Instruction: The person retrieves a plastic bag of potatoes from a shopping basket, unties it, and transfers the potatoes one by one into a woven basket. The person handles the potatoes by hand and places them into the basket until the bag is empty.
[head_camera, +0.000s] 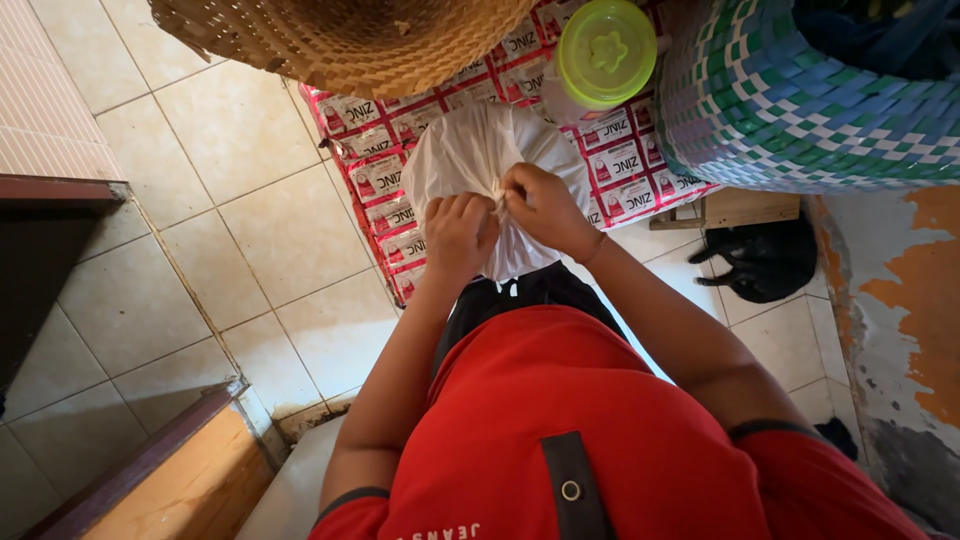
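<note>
What's inside the white plastic bag (480, 160) is hidden; left hand (458, 232) and right hand (538, 205), both curled tight, pinch its gathered neck

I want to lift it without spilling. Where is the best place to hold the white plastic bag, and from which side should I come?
Grip the gathered neck of the white plastic bag, probably from the near side, where the left hand and right hand already pinch it. There the film is bunched and narrow, while the body below bulges round and gives little to hold.
</note>
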